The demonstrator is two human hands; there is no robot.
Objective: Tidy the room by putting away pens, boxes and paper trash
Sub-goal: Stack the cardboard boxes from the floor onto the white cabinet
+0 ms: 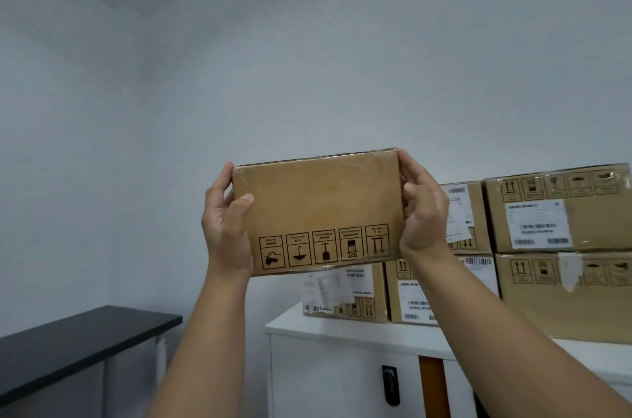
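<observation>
A brown cardboard box [318, 205] is held up in the air in front of the wall, its row of printed handling symbols upside down along the lower edge. My left hand [225, 226] grips its left end, thumb on the near face. My right hand [422, 209] grips its right end, fingers curled round the edge. The box hangs above and slightly left of the stacked cartons.
Several labelled cardboard cartons [561, 212] are stacked on a white cabinet [342, 332] at the right, the lowest ones [345, 294] partly hidden behind the held box. The cabinet has a black lock [391, 385]. A black table [68, 345] stands at the lower left against the wall.
</observation>
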